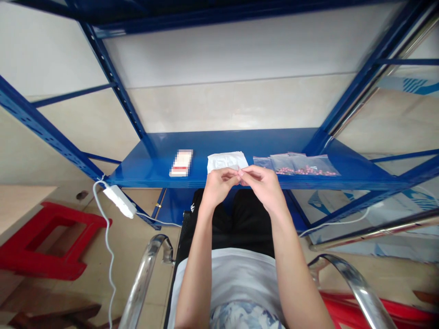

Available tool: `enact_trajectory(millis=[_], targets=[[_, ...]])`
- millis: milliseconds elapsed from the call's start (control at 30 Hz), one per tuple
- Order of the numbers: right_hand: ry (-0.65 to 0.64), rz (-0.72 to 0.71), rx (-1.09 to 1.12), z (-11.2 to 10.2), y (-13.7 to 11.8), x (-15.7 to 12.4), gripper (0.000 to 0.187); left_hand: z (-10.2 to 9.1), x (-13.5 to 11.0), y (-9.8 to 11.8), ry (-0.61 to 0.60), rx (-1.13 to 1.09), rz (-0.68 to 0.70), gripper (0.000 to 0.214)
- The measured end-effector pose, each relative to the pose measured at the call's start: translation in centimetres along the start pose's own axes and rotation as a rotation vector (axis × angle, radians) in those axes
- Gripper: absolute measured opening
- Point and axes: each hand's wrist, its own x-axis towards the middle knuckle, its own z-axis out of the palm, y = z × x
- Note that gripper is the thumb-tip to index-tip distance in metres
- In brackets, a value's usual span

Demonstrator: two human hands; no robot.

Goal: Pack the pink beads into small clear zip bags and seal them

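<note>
Sitting, in the head view, between two curved, shiny metal armrests (142,278) and facing a blue metal shelf (151,160), wearing a white top (243,262) and black trousers (255,224). Stretching both bare forearms forward and holding the fingertips of the left hand (217,186) and the right hand (265,186) together above the shelf's front edge. Curling the fingers of each and pinching with thumb and forefinger, showing a small pinkish trace at the meeting point; being unable to tell whether either is really grasping something there. Having a flat, crinkled white packet (226,160) lying just beyond the fingertips, partly hidden by the left hand. Having overlapping clear plastic bags of small pinkish-red pieces (305,164) lying just beyond and to the right of the right hand. Seeing a pixelated, pale rectangular item with a red band (181,162) lying apart, left of the packet. Seeing also a white power strip (120,201) hanging by the shelf's left corner and a red plastic stool (20,244) standing farther left.
</note>
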Motion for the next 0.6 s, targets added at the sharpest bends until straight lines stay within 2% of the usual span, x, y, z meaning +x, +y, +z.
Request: enact_trajectory(millis=[133,333,467,600], targets=[[-0.006,0.03,0.046,0.2,0.2,0.1,0.034,-0.6,0.4,-0.1,-0.01,0.042,0.018,0.018],[0.028,-0.004,0.005,0.5,0.3,0.0,0.038,-1.1,1.3,0.2,-0.077,0.1,0.079,0.019],[0.047,-0.011,-0.027,0.7,-0.1,-0.1,0.036,-0.4,0.6,1.2,-0.006,0.259,0.119,0.011],[0.077,-0.116,-0.184,0.9,-0.5,-0.1,0.022,0.5,-0.1,2.2,0.09,0.451,0.171,0.01]])
